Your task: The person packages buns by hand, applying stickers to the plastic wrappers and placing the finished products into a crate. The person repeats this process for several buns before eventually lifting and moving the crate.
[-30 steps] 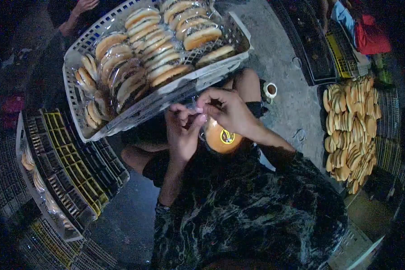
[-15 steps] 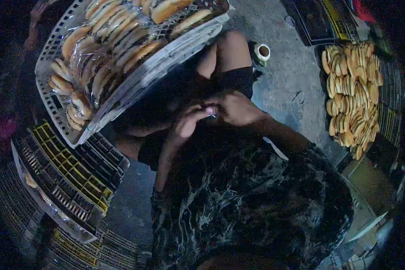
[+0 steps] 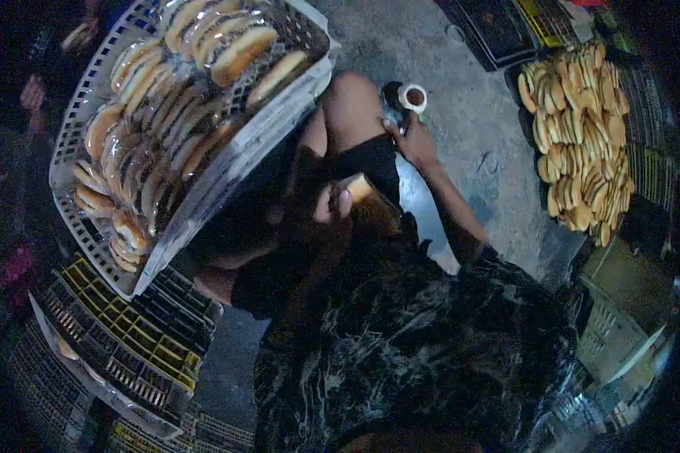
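My left hand (image 3: pixel 331 205) is closed round a tan piece of what looks like bread (image 3: pixel 359 189), held above my lap, its near side in shadow. My right arm stretches forward past my knee. At its end my right hand (image 3: pixel 415 143) meets the near side of a white cup (image 3: pixel 423 99) with brown contents; the fingers seem closed on it, the thumb to the left. A white plastic crate (image 3: pixel 238 162) stands tilted in view at my left, filled with long filled buns (image 3: pixel 242 57) in clear wrapping.
Unwrapped long rolls (image 3: pixel 582 143) lie stacked in rows at the right. Yellow and black crates (image 3: pixel 128 317) are piled at the lower left, more crates (image 3: pixel 491 34) at the far right. Another person's hand (image 3: pixel 32 92) shows dimly at the left edge. Grey concrete floor (image 3: pixel 468 83) lies ahead.
My hands, close together over my lap before, are now apart. The right one has gone forward to the cup. The tan piece in my left hand has come into sight. The view has shifted.
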`<control>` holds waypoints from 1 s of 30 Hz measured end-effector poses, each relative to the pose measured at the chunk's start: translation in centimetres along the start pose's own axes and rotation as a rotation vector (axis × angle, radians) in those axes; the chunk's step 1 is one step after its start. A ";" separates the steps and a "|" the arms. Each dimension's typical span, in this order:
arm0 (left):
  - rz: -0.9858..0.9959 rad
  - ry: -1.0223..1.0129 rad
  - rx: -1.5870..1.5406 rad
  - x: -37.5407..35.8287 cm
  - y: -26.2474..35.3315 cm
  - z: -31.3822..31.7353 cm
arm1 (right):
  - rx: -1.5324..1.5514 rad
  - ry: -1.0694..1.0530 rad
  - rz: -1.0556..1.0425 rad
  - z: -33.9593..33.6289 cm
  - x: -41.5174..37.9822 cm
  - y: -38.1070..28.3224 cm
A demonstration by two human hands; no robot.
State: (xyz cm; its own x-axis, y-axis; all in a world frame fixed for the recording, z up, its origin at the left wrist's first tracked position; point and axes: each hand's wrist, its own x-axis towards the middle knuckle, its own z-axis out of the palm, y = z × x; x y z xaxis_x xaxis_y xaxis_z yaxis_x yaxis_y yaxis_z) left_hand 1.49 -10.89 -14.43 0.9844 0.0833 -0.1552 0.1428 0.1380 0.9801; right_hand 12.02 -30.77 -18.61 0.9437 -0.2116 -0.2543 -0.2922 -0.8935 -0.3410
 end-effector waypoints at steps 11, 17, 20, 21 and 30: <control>0.389 0.712 0.197 3.4 -3.1 -4.5 | -0.330 -0.193 0.135 7.7 1.5 13.9; 0.689 0.662 0.423 4.3 2.2 -4.3 | -0.115 -0.578 -0.282 3.3 2.9 13.1; 0.794 0.536 0.592 5.0 5.1 -2.8 | 0.970 -0.752 -0.286 -7.5 -1.6 -3.0; 0.800 0.479 0.588 5.1 5.5 -2.4 | 1.132 -0.759 -0.634 -9.8 -3.2 -7.3; 1.143 0.107 0.664 3.7 8.3 -4.6 | 0.370 -0.783 -0.930 -8.5 -2.3 -17.6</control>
State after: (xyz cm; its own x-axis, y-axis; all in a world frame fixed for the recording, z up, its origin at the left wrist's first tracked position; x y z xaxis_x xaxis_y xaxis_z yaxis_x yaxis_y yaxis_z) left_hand 5.83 -4.85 -7.43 0.5749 -0.0900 0.8132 -0.7023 -0.5642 0.4341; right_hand 16.29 -17.90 -4.36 0.5089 0.8359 -0.2057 0.2837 -0.3884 -0.8767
